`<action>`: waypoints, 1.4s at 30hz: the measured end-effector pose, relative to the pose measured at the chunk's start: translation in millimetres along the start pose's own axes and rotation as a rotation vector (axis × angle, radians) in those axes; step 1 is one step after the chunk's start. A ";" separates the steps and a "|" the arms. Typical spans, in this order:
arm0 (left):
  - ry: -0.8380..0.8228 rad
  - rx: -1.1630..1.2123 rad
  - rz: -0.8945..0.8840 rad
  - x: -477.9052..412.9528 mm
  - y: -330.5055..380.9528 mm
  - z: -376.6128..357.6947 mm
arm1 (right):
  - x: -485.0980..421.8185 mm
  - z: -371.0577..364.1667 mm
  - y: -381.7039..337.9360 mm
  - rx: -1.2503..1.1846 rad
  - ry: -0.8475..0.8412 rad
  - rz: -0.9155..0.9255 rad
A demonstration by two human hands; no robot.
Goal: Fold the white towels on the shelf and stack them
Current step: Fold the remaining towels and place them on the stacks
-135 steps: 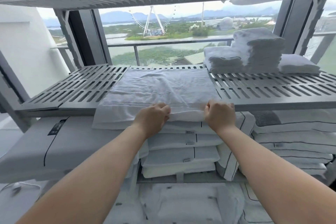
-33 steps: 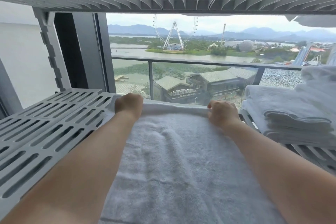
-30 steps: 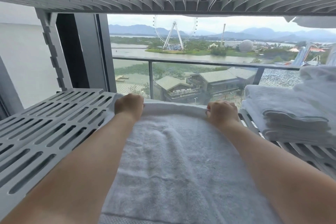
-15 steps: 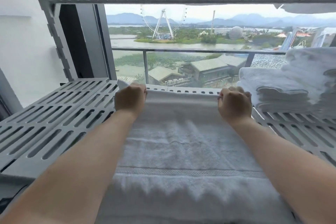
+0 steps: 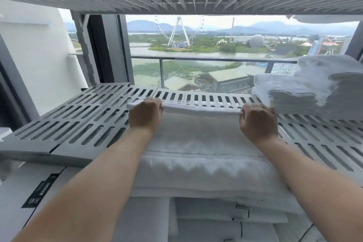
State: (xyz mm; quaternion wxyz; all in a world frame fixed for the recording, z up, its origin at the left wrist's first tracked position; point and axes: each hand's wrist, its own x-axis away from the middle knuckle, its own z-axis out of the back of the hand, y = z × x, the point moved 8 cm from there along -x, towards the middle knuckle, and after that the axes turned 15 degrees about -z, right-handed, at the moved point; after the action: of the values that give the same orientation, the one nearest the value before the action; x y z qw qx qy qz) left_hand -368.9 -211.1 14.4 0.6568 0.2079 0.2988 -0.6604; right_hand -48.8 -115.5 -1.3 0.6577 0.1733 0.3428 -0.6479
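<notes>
My left grip point(image 5: 145, 114) and right grip point(image 5: 257, 122) each clutch the towel point(image 5: 196, 139) by its far edge, half folded; the finished stack point(image 5: 314, 92) sits right.

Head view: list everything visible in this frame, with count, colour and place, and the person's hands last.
towel: one, white, spread across the middle of the shelf
folded towel pile: one pile, white, right rear of the shelf; number of towels unclear
shelf: one, grey, slatted, under the towel
upper shelf: one, grey, overhead
folded linens: several, white, on the level below
balcony railing: one, dark, beyond the window
Ferris wheel: one, white, far outside
left hand: grips the towel's far edge, left part
right hand: grips the same edge, right part
</notes>
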 end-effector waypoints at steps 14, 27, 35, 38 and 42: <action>-0.292 -0.154 -0.060 29.4 30.8 -17.8 | 24.0 -22.9 25.8 -0.006 -0.358 -0.090; -0.360 0.190 -0.186 3.6 11.3 -45.5 | 18.6 -27.2 28.1 -0.133 -0.385 -0.126; -0.122 0.177 -0.214 -34.8 15.7 -47.4 | 11.1 -30.6 25.9 -0.096 -0.465 -0.192; -0.116 0.163 -0.234 -46.2 23.5 -55.2 | -0.7 -26.4 15.6 -0.064 -0.413 -0.197; -0.245 0.183 -0.234 -59.2 20.7 -77.8 | -19.6 -36.3 -8.2 -0.074 -0.427 -0.106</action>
State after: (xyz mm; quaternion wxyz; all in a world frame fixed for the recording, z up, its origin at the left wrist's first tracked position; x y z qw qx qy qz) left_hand -354.5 -114.3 -5.8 0.5853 0.1484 0.1775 -0.7772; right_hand -63.6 -77.5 -11.8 0.6862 -0.0102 0.2280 -0.6907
